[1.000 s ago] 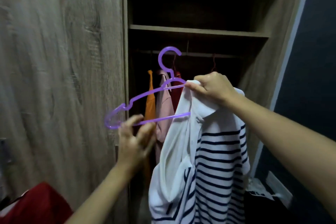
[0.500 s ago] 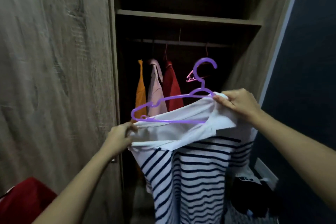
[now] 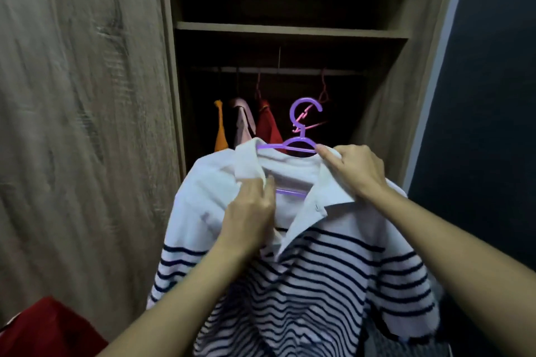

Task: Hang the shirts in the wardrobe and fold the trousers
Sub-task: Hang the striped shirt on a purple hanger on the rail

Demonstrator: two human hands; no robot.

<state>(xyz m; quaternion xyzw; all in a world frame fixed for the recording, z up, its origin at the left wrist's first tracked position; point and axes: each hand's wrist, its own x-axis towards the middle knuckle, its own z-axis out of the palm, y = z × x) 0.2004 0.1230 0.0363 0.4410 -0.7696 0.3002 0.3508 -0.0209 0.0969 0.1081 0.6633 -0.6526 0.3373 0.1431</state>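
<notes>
A white polo shirt with navy stripes (image 3: 319,284) sits draped over a purple plastic hanger (image 3: 302,133), held up in front of the open wooden wardrobe (image 3: 290,28), below its hanging rail (image 3: 290,70). The left hand (image 3: 249,211) curls its fingers round the left collar flap, while the right hand (image 3: 355,172) pinches the right collar beside the hanger's arm. Behind, 3 garments (image 3: 268,127), orange, pale pink and red, hang from the rail.

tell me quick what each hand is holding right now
Left hand: closed, pinching the collar of the white, navy-striped polo shirt.
Right hand: closed, pinching the same collar at the purple plastic hanger.
</notes>
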